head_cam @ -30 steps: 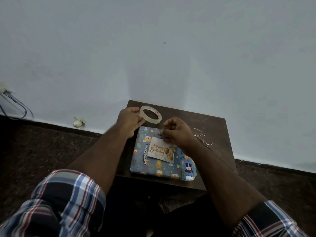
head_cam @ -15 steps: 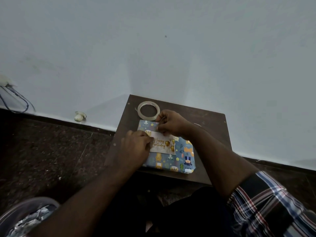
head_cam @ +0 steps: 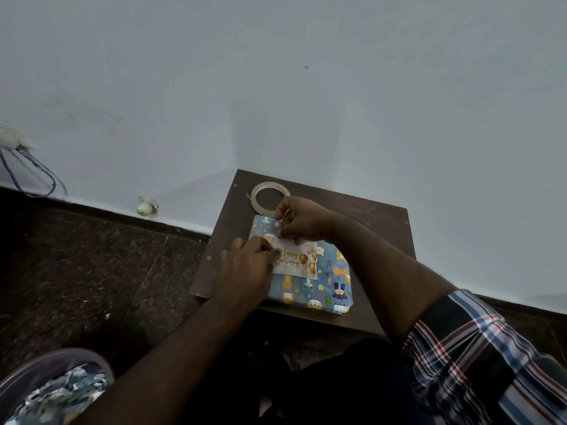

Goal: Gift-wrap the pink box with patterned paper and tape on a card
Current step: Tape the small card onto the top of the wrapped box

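Left hand [head_cam: 245,265]: I'm curling my fingers down on the card's [head_cam: 296,260] left edge, pinning it so it can't slide.
Right hand [head_cam: 299,222]: I pinch at the card's far edge; tape there too faint to confirm. I'd press flat and smooth outward.
Box [head_cam: 319,283]: fully wrapped in blue animal-print paper, lying flat on the small brown table [head_cam: 380,222].
Tape roll [head_cam: 268,198]: just behind, untouched.

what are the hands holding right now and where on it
Both hands are at the upper left corner of the card: the left hand at its left edge, the right hand at its top edge. Whether tape is pinched cannot be told.
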Demonstrator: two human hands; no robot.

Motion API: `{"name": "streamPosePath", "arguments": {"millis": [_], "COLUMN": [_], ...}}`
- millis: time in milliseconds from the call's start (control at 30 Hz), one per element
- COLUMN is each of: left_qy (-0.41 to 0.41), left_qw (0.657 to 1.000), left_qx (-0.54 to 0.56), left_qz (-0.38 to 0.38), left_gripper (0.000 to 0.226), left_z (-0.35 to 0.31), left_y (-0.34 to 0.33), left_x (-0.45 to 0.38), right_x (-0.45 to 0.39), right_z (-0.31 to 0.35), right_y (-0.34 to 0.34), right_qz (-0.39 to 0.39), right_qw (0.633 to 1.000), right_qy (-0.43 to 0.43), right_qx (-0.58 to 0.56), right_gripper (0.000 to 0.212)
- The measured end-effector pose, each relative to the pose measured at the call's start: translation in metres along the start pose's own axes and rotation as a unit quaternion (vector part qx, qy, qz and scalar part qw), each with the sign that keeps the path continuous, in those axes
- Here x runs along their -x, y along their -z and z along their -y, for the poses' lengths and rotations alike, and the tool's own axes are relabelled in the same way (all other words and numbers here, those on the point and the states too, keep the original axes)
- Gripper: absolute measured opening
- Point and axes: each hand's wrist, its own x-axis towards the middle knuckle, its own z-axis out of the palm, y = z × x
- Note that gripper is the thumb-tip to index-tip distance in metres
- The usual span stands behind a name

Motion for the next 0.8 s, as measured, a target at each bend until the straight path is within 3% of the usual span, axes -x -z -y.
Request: {"name": "streamPosePath", "arguments": {"millis": [167,467,800], "left_qy": [-0.005,-0.008,-0.018], "left_qw": [1.000,0.992,0.983], "left_qx": [-0.022,-0.088,-0.153], "left_qz": [0.010,0.091,0.097], "left_gripper": [0.029,0.040,0.043], "left_z": [-0.004,-0.016,-0.022], "left_y": [0.005,0.022,0.021], "left_x": [0.000,-0.007,-0.006], "right_x": [-0.003,-0.006,-0.002], "right_z": [0.003,0.009,0.009], "right_y": [0.000,0.000,-0.009], "right_qz": [0.009,0.012,-0.061], "right_qw": [1.000,0.999,0.990], "right_qy": [-0.008,-0.023,0.008], "right_qx": [0.015,0.044,0.126], "right_gripper": [0.033,0.034,0.029]}}
